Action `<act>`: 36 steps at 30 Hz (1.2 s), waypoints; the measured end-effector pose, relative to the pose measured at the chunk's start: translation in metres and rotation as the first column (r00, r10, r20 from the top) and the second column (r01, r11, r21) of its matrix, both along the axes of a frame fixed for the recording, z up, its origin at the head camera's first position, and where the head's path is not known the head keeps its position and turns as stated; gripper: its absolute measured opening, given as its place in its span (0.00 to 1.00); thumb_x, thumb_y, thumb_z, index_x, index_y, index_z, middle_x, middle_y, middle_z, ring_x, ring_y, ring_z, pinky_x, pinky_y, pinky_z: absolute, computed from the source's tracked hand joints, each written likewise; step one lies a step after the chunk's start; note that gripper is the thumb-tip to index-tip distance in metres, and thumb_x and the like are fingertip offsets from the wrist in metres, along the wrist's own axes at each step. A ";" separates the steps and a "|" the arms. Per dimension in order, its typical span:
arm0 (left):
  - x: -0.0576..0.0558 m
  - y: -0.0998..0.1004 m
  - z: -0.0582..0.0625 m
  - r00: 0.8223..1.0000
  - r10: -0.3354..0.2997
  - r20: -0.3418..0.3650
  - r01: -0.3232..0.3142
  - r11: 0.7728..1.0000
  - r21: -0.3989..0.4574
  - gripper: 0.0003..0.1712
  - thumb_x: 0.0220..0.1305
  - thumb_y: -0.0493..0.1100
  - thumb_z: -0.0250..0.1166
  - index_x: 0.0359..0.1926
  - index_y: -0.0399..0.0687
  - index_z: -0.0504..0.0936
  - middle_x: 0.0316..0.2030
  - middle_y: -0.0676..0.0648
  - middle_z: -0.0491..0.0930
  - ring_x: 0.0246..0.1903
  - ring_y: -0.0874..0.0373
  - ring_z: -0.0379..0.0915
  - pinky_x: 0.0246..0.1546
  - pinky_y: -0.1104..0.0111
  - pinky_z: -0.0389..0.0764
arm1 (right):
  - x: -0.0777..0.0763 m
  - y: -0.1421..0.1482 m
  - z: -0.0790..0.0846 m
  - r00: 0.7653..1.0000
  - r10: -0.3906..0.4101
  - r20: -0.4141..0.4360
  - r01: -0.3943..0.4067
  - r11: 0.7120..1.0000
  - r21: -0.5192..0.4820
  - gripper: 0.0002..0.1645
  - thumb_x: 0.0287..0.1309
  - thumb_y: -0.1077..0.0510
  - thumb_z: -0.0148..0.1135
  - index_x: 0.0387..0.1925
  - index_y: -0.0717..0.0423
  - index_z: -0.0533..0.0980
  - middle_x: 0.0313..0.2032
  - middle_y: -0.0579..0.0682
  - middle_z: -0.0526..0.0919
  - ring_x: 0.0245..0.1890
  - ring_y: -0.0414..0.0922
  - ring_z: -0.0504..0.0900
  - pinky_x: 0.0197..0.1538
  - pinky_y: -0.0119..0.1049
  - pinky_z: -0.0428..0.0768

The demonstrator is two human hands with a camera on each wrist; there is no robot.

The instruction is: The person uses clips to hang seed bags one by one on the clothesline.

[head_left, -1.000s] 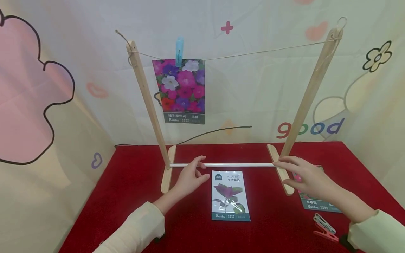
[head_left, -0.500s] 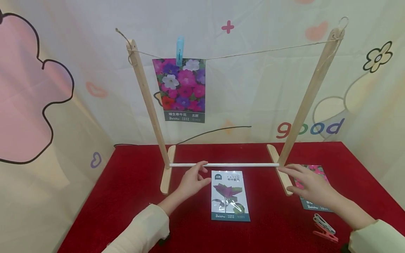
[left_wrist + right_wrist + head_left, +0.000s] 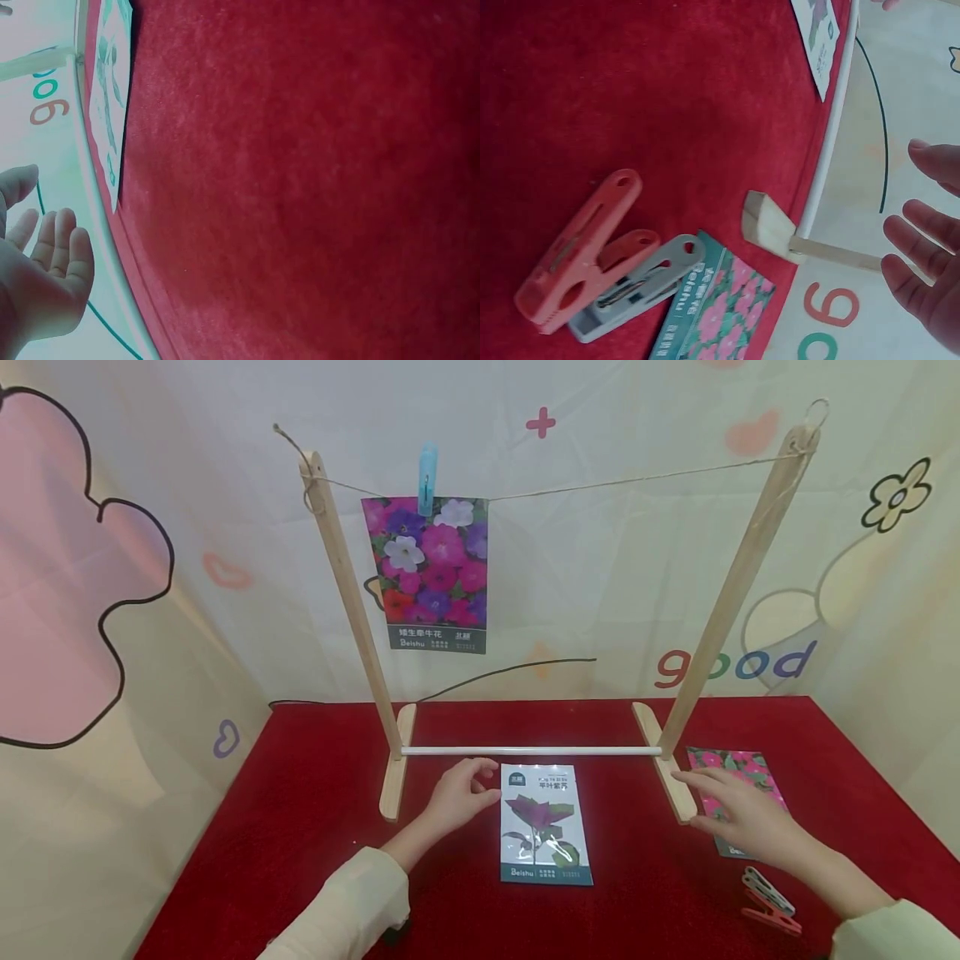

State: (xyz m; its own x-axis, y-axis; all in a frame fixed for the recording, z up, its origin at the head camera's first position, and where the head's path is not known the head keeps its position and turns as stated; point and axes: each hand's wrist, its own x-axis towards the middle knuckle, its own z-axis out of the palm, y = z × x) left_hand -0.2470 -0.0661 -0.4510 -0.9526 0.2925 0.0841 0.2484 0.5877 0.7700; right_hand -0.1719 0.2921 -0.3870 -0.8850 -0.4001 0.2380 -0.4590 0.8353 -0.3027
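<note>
My left hand (image 3: pixel 459 795), fingers loosely bent and holding nothing, hovers by the upper left edge of a white seed packet (image 3: pixel 542 852) with a purple-leaved plant on it. In the left wrist view its palm and spread fingers show. My right hand (image 3: pixel 744 817) reaches over a pink-flowered seed packet (image 3: pixel 738 762), partly hiding it; these fingers also hold nothing. Two clothes pegs lie near that packet, one red (image 3: pixel 577 262) and one grey (image 3: pixel 643 287). A petunia seed packet (image 3: pixel 431 577) hangs from a string (image 3: pixel 600 487) under a blue clothes peg (image 3: pixel 427 485).
The string runs between two wooden posts, left (image 3: pixel 348 593) and right (image 3: pixel 738 593), on flat wooden feet. A white rod (image 3: pixel 532 750) joins them low down, just behind the white packet. Red cloth (image 3: pixel 465 918) covers the table; a printed curtain (image 3: pixel 585 585) stands behind.
Both hands have drawn back from the white rod toward the front. The left has come closer to the white packet; the right has uncovered more of the pink-flowered one.
</note>
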 end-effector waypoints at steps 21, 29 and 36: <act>-0.008 0.006 -0.017 1.000 0.007 0.007 -0.007 0.999 -0.048 0.19 0.52 0.41 0.63 0.47 0.46 0.76 0.42 0.47 0.75 0.39 0.56 0.70 0.39 0.67 0.76 | 0.008 0.028 -0.028 0.965 -0.028 0.259 0.046 0.997 -0.063 0.30 0.44 0.62 0.63 0.52 0.65 0.67 0.45 0.61 0.76 0.33 0.45 0.76 0.28 0.26 0.74; -0.012 0.011 -0.019 0.999 0.006 0.041 -0.004 0.998 -0.056 0.24 0.51 0.41 0.64 0.52 0.47 0.72 0.44 0.47 0.74 0.38 0.57 0.71 0.37 0.68 0.77 | 0.011 0.038 -0.040 0.955 0.009 0.295 0.029 0.992 -0.123 0.31 0.44 0.62 0.63 0.52 0.68 0.67 0.44 0.63 0.75 0.28 0.29 0.69 0.26 0.26 0.72; -0.016 0.016 -0.025 0.999 0.006 0.043 -0.004 0.998 -0.060 0.26 0.51 0.41 0.65 0.53 0.47 0.70 0.42 0.46 0.73 0.32 0.60 0.70 0.33 0.72 0.77 | 0.012 0.045 -0.047 0.924 -0.003 0.381 0.062 0.988 -0.143 0.31 0.46 0.61 0.62 0.53 0.69 0.66 0.46 0.66 0.74 0.32 0.40 0.77 0.28 0.26 0.76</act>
